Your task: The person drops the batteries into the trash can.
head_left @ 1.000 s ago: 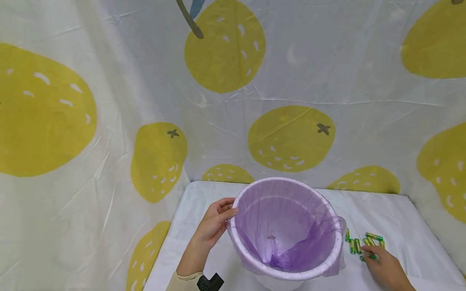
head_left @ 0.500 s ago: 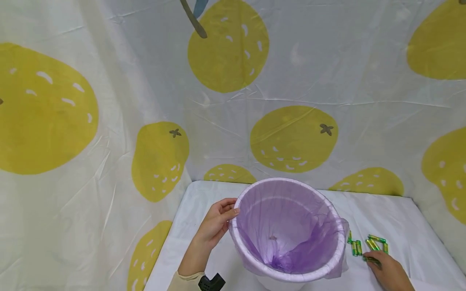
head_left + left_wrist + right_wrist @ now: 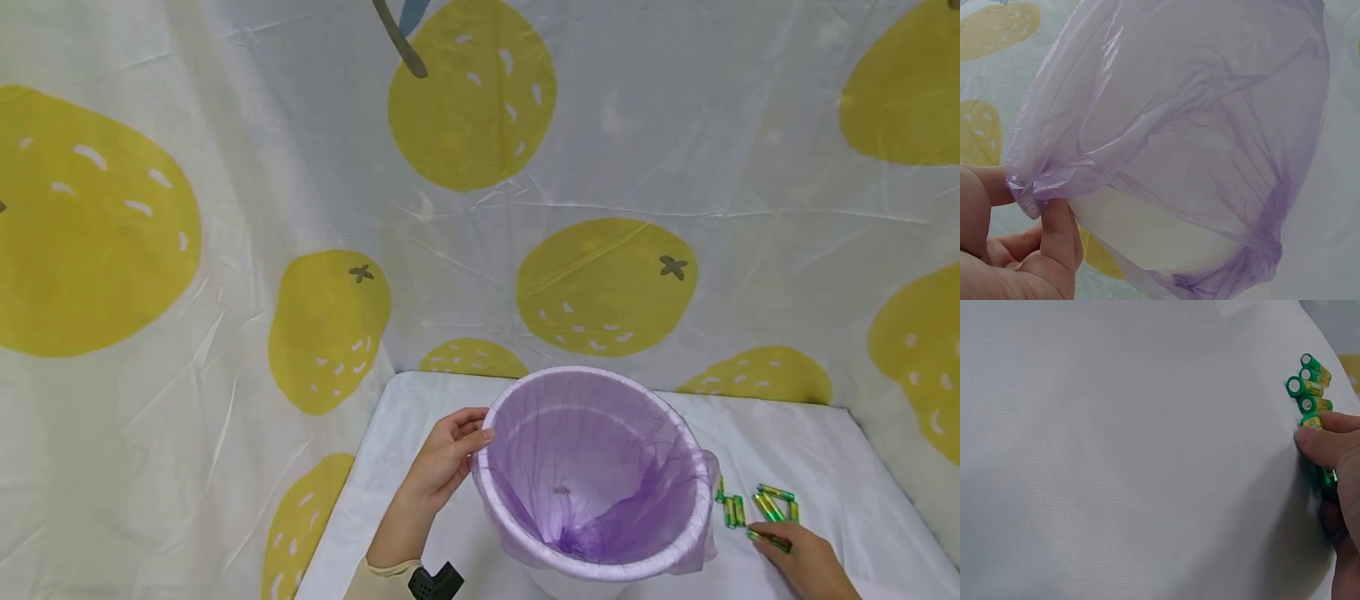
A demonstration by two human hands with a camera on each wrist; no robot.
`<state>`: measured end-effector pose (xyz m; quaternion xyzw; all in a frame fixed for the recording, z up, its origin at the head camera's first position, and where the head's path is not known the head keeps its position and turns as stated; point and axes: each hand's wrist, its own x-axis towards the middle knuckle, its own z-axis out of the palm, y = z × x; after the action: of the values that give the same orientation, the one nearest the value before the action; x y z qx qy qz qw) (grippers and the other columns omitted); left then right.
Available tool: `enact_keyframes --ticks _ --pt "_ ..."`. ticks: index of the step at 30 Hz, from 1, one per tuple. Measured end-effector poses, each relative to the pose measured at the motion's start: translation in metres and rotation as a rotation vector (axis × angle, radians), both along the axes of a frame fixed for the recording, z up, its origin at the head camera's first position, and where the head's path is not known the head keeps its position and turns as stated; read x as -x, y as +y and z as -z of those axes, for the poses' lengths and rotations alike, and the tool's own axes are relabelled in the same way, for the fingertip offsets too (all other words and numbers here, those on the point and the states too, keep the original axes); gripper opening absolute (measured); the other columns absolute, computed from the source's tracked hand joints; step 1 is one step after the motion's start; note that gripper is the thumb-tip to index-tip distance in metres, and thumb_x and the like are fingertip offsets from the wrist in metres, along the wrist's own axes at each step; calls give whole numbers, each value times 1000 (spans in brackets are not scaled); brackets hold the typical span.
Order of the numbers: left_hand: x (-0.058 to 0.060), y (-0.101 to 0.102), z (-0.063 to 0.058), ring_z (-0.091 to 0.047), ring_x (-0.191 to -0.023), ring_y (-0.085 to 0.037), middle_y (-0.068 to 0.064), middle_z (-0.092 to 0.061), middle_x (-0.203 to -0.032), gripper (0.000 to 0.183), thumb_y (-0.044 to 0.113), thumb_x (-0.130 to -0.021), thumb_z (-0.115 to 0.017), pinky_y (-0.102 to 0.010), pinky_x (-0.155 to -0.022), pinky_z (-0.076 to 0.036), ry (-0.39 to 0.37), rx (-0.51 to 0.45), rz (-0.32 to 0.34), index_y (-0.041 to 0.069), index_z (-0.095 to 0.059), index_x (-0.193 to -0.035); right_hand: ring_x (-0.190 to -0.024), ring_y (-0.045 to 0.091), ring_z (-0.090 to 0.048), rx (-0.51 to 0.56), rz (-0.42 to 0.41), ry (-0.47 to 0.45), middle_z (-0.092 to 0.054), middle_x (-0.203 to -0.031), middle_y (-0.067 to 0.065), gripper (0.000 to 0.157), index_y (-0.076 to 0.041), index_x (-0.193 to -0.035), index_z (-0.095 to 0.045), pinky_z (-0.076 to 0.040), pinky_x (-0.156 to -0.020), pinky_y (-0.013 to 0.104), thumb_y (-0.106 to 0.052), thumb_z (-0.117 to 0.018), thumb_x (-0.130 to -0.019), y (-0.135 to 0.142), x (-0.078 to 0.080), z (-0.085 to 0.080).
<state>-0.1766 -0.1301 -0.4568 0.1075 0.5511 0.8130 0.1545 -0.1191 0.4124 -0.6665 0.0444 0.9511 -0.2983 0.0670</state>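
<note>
My left hand [image 3: 446,458] grips the left rim of a white bin [image 3: 587,570], its thumb over the edge. A thin purple bin liner [image 3: 600,537] is folded over that rim; in the left wrist view the thumb and fingers pinch the rim through the liner [image 3: 1210,112]. To the right of the bin, my right hand [image 3: 806,557] pinches a green and yellow battery [image 3: 1312,421] low over the white cloth. Green shows both above and below the thumb. Several more batteries [image 3: 768,507] lie loose just beyond the fingers.
White cloth [image 3: 825,450] covers the table, which ends at a curtain [image 3: 465,267] printed with yellow fruit. A small group of batteries [image 3: 734,512] lies between the bin and the right hand. A black device [image 3: 435,582] sits on the left wrist.
The right hand has closed in on a battery at the near side of the group and now pinches it. The left hand keeps its grip on the rim; the view shifted slightly.
</note>
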Motion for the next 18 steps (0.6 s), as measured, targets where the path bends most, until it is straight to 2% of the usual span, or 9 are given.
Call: enact_keyframes --ticks 3,6,12,18 --pt "0 0 -1 -65 -88 -15 -12 -64 -104 41 -8 -95 -61 -24 -75 -58 -4 7 -3 -17 -48 -133 -81 22 -56 26 14 -43 -70 -95 10 54 4 -118 -73 -52 -71 44 -37 -84 -85 0 -1 -7" --pt "-1 -1 -1 -65 -88 -16 -11 -64 -105 41 -7 -95 -62 -25 -75 -58 -9 12 -4 -17 -48 -133 -77 18 -52 49 18 -38 -68 -90 3 54 4 -120 -73 -46 -66 35 -37 -83 -86 1 -3 -13" --pt "-2 0 -2 -65 -88 -16 -12 -64 -105 41 -7 -95 -63 -25 -75 -59 -15 10 -5 -17 -49 -132 -76 15 -59 67 27 8 -72 -93 7 43 5 -116 -74 -49 -64 30 -27 -83 -89 4 -2 -24" --pt "-2 0 -3 -66 -89 -16 -12 -64 -105 40 -7 -96 -62 -25 -75 -59 -8 11 -3 -17 -48 -132 -81 21 -65 61 24 42 -73 -99 14 37 5 -109 -75 -52 -63 28 -21 -85 -86 5 4 -38"
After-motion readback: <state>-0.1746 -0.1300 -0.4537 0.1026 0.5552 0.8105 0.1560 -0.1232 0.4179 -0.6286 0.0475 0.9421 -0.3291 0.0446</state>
